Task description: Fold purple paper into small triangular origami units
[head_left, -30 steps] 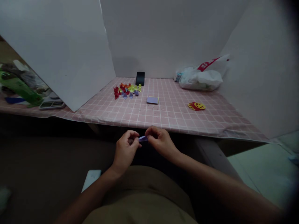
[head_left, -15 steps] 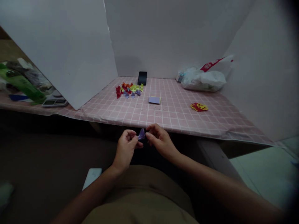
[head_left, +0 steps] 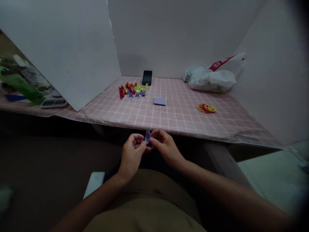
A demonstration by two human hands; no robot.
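Note:
A small purple folded paper point(head_left: 147, 137) is held up between my hands, just in front of the table's near edge. My left hand point(head_left: 131, 153) pinches its lower left side between thumb and fingers. On the other side, my right hand point(head_left: 166, 146) has its thumb and index finger closed on the paper's right edge. Fingertips hide part of the folds. On the table stands a cluster of small folded paper figures point(head_left: 130, 91) in red, orange, yellow and purple. Nearer the middle lies a stack of paper squares point(head_left: 160, 101), purple on top with yellow beneath.
A black phone point(head_left: 147, 78) leans at the back wall. To the right are a white plastic bag point(head_left: 214, 80) and red and yellow flat cutouts point(head_left: 207, 108). A white panel point(head_left: 72, 54) separates a scale point(head_left: 54, 103) and a green packet point(head_left: 21, 85) at left. A white device point(head_left: 95, 183) lies beside me.
My right thumb and index finger have closed in on the purple folded paper, which now stands more upright and narrower to my view. The camera view has tilted slightly.

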